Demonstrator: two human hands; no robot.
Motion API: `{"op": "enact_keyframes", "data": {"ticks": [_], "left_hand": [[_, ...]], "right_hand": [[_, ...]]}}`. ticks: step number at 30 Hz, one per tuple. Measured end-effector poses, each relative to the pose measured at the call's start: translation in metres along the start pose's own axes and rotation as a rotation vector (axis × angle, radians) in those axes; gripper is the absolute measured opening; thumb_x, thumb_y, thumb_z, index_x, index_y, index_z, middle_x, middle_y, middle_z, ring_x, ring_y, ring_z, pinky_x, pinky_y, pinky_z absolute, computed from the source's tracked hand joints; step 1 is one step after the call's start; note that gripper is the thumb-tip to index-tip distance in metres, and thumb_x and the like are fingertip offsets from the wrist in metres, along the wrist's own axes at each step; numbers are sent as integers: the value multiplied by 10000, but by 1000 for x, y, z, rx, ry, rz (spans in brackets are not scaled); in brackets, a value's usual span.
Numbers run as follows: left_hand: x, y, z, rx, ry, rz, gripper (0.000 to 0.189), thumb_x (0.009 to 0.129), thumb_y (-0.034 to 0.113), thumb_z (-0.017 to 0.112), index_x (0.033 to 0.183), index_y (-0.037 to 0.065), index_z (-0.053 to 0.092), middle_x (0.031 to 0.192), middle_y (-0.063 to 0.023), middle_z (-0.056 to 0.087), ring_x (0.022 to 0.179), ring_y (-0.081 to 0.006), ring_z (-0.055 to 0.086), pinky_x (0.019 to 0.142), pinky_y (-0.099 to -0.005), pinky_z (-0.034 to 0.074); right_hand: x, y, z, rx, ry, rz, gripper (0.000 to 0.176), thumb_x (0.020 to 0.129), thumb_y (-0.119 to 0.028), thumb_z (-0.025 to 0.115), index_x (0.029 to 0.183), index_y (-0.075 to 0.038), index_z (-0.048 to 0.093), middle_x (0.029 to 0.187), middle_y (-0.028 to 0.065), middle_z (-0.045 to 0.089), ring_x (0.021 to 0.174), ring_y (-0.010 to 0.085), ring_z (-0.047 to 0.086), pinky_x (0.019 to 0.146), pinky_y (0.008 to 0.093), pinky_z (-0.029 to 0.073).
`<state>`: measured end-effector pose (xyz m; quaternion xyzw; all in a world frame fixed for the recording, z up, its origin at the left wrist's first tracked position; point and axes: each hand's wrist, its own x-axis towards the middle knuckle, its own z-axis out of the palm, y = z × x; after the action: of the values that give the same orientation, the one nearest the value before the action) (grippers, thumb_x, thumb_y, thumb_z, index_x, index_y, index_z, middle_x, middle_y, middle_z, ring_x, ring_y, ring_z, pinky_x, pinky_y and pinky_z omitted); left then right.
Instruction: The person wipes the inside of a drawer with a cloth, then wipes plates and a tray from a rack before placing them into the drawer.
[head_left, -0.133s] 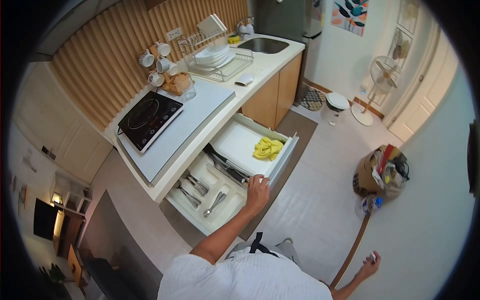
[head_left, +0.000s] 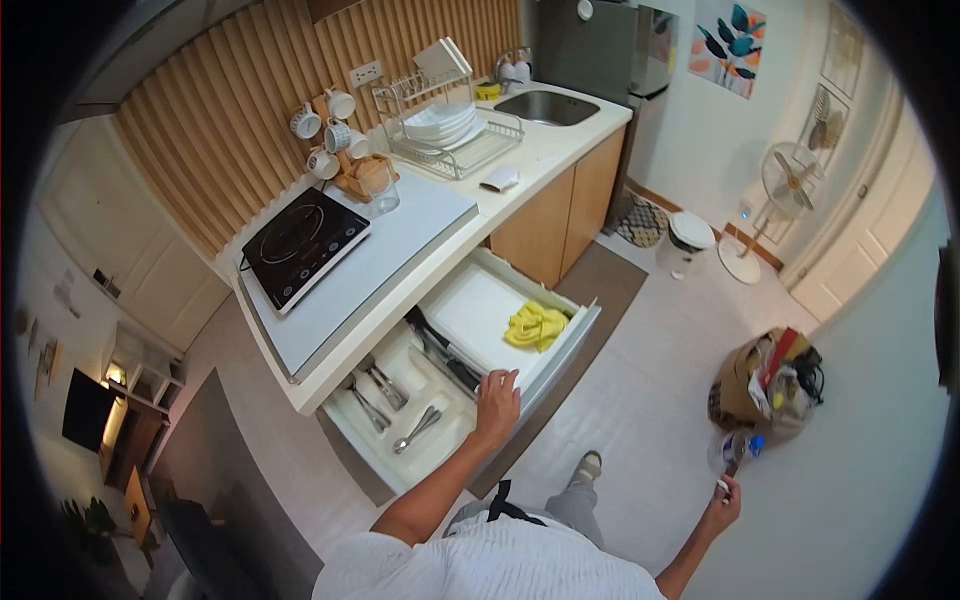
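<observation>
My left hand (head_left: 495,408) is at the top edge of the drawer front (head_left: 560,352), with its fingers curled over the rim. The pulled-out drawer holds a cutlery tray (head_left: 402,358) with spoons (head_left: 417,430), forks (head_left: 372,407) and black-handled utensils (head_left: 445,352). In its far compartment lies a crumpled yellow cloth (head_left: 536,326). At the lower right, my right hand (head_left: 722,506) is closed on a small white object (head_left: 722,487) whose kind I cannot make out. That hand appears just below a clear bottle with a blue cap (head_left: 738,452).
On the counter are an induction cooker (head_left: 305,245), a mug rack (head_left: 355,175), a dish rack with white plates (head_left: 445,125) and a sink (head_left: 547,108). A filled cardboard box (head_left: 738,385) stands by the right wall. Farther back are a white bin (head_left: 690,235) and a fan (head_left: 790,180).
The view has shifted slightly. My right hand has moved forward toward the bottle, and a foot shows farther out. My left hand stays at the drawer's edge.
</observation>
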<state>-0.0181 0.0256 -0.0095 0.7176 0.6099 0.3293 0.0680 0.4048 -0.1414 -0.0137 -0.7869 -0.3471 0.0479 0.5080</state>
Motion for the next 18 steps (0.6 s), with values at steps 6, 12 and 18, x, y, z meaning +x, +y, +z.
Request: {"op": "enact_keyframes", "data": {"ticks": [6, 12, 18], "left_hand": [[35, 9, 57, -34, -4, -223, 188, 817, 98, 564, 981, 33, 631, 826, -147, 573, 809, -313, 566, 718, -394, 447], [54, 20, 64, -114, -39, -490, 163, 735, 159, 667, 857, 54, 692, 766, -138, 610, 734, -287, 599, 672, -373, 463], [52, 12, 62, -66, -108, -563, 186, 701, 162, 703, 848, 49, 695, 745, -130, 631, 639, -238, 616, 612, -331, 489]], "right_hand": [[150, -36, 121, 238, -371, -48, 201, 783, 51, 445, 906, -40, 575, 753, 40, 558, 640, 114, 539, 547, 226, 440], [223, -86, 257, 537, -874, -6, 202, 802, 90, 373, 845, -56, 506, 782, 28, 521, 592, 81, 492, 490, 219, 429], [186, -162, 411, 409, -1169, -388, 218, 876, -175, 528, 992, -2, 593, 945, 88, 610, 951, 191, 550, 825, 289, 428]]}}
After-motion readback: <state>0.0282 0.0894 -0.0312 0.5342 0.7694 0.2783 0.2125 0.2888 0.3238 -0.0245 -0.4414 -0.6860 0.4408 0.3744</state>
